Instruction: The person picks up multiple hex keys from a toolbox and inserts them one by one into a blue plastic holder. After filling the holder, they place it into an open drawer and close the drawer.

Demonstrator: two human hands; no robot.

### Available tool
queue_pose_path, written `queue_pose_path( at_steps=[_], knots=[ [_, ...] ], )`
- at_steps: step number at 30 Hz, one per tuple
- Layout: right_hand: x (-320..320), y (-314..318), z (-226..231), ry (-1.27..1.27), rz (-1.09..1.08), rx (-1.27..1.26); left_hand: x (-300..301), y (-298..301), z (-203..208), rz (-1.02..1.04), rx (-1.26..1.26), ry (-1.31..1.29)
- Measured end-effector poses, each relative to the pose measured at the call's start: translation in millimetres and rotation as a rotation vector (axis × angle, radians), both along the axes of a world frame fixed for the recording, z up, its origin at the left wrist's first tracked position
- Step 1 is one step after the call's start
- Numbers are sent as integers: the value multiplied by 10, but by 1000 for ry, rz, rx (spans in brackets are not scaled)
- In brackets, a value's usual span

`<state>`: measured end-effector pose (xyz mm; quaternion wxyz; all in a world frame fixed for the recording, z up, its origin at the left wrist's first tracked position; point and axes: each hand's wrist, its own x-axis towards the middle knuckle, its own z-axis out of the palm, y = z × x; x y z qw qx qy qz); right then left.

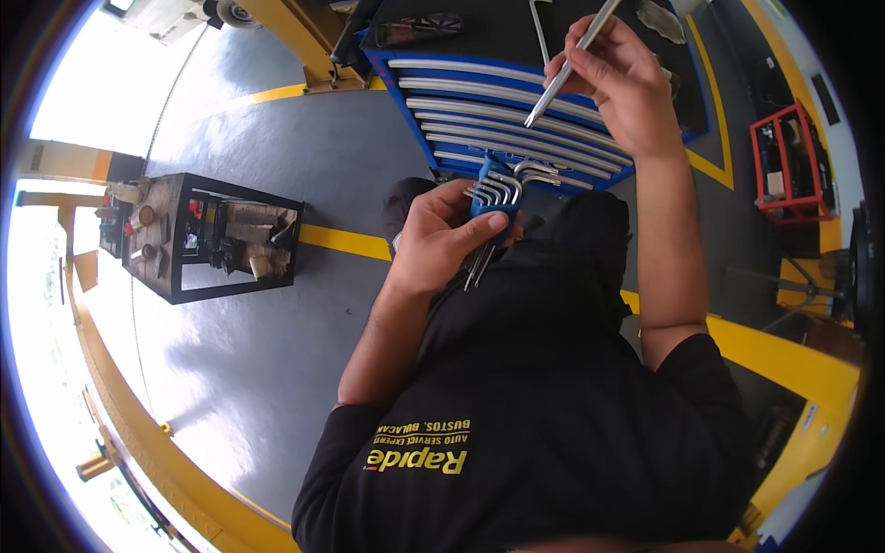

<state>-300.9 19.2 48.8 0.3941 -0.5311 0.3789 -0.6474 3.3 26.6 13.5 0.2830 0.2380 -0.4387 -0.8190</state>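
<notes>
a black shirt [562, 396] fills the lower foreground. beyond it, the left hand [441, 238] curls its fingers around a blue holder [495, 166] of bent metal keys [502, 191]; the right hand [631, 90], raised higher before a blue tool cabinet [470, 106], pinches a silver rod [557, 88]. the rod looks stiff, fairly light, perhaps slippery, best held mid-shaft. the left forearm [380, 341] leans inward.

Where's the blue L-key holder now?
Head view, upper middle: the blue L-key holder is in the left hand, in front of the blue tool cabinet.

Downward fisheye view from head height
</notes>
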Motion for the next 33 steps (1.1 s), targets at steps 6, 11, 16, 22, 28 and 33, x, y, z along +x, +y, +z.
queue_pose_path(
  at_steps=[6, 11, 16, 22, 28, 33],
  knots=[
    [541, 525, 173, 54, -117, -137, -66, -17, 9, -72, -98, -44],
    [574, 625, 201, -53, -68, -44, -142, 30, 110, -92, -207, -133],
    [627, 724, 180, 185, -65, 61, -195, 67, 189, -61, -325, -112],
    [323, 673, 277, -119, -5, -48, -173, 84, 210, -79, -231, -57],
    [-1, 521, 282, -191, -324, -119, -172, 86, 157, -88, -178, -55],
    [-108, 432, 221, 2, -436, -47, -141, 90, 164, -82, -173, -89]
  ],
)
